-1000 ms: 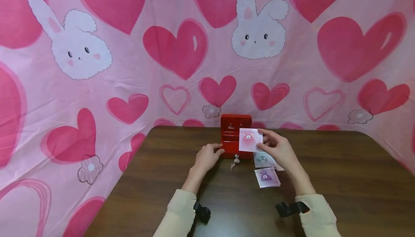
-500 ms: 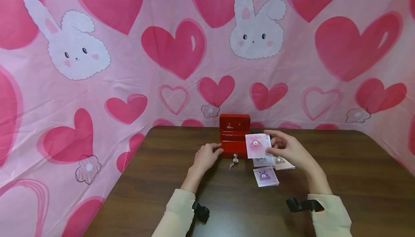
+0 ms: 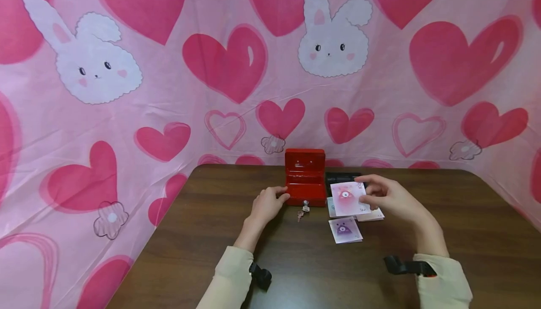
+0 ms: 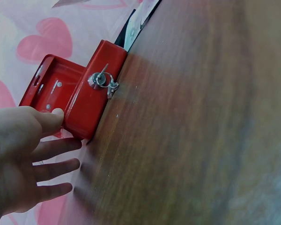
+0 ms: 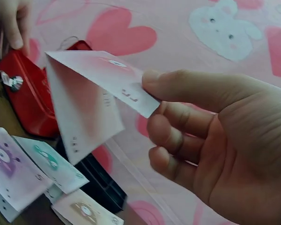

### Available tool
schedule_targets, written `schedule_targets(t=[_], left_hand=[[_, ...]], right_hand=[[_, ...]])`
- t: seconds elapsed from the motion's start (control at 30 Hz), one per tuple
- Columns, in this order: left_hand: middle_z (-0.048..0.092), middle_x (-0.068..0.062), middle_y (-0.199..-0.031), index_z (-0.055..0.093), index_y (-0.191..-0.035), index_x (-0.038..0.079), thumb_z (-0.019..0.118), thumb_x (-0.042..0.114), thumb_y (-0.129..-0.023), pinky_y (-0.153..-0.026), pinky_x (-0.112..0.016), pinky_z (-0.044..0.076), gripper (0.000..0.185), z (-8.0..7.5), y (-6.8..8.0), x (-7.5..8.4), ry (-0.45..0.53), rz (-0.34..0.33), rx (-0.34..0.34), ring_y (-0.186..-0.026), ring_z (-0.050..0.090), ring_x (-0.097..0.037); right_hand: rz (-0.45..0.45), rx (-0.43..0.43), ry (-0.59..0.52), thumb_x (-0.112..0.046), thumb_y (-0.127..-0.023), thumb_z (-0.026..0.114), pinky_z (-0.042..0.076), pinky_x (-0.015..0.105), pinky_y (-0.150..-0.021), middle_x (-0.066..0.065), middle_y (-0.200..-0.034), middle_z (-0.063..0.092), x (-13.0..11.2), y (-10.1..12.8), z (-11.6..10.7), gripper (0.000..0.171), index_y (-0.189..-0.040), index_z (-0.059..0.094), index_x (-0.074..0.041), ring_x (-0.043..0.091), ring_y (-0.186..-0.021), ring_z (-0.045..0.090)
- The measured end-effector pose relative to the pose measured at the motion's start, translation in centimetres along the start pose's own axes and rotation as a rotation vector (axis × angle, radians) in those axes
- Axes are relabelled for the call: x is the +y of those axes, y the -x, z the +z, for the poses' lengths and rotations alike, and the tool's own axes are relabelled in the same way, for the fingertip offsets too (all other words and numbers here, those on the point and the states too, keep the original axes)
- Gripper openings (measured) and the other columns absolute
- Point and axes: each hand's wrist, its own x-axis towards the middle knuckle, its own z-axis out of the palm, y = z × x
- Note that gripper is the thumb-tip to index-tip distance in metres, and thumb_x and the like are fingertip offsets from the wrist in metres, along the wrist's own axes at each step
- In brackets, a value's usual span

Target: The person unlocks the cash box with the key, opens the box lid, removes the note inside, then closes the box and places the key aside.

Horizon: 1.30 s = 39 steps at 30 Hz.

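Right hand clamped on folded pink card, thumb against fingers, held up at red box's 3 o'clock. Left hand at its 9: fingers straight, apart, thumb touching box side. Purple card at box's 4:30, tan card nearer 4, keys at 6.

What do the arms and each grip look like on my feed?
The left sleeve and right sleeve are plain cream. A black strapped-on device sits by each cuff: left device, right device. The left grip and right grip are ungloved hands. I see no cables.
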Motion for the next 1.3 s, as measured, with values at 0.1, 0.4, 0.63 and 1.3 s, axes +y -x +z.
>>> schedule_targets(t=[0.1, 0.4, 0.63, 1.3], left_hand=[[0.068, -0.004, -0.13, 0.068, -0.13, 0.017, 0.064, 0.033, -0.097, -0.1, -0.051, 0.05, 0.037, -0.1, 0.0, -0.1, 0.007, -0.003, 0.002, -0.12, 0.064, -0.027], [0.068, -0.003, -0.13, 0.068, -0.13, 0.018, 0.063, 0.035, -0.097, -0.099, -0.05, 0.051, 0.037, 0.0, 0.2, -0.5, -0.016, 0.0, 0.01, -0.12, 0.064, -0.026], [0.068, -0.004, -0.13, 0.068, -0.13, 0.019, 0.063, 0.034, -0.097, -0.099, -0.051, 0.05, 0.037, 0.1, 0.1, -0.4, -0.019, -0.004, 0.005, -0.12, 0.064, -0.026], [0.067, -0.004, -0.131, 0.068, -0.13, 0.019, 0.063, 0.035, -0.097, -0.099, -0.052, 0.05, 0.037, 0.1, 0.0, -0.4, 0.001, -0.006, -0.008, -0.122, 0.063, -0.027]], right_hand=[[0.032, -0.013, 0.019, -0.026, -0.092, 0.07, 0.049, 0.028, -0.064, 0.005, -0.082, 0.064, 0.3, 0.3, -0.5, 0.046, -0.133, 0.057, -0.009, 0.024, -0.073, 0.059], [0.132, -0.073, -0.027, -0.026, -0.091, 0.069, 0.053, 0.029, -0.066, 0.009, -0.083, 0.062, 1.6, 1.5, -1.4, 0.049, -0.133, 0.054, -0.005, 0.023, -0.076, 0.059], [0.154, -0.128, -0.084, -0.02, -0.089, 0.07, 0.05, 0.028, -0.063, 0.008, -0.083, 0.059, 2.9, 2.0, -1.9, 0.047, -0.131, 0.055, -0.002, 0.02, -0.07, 0.057], [0.251, -0.221, -0.069, -0.015, -0.084, 0.073, 0.049, 0.03, -0.06, 0.006, -0.08, 0.054, 6.5, 3.1, -1.5, 0.048, -0.124, 0.056, 0.005, 0.018, -0.067, 0.054]])
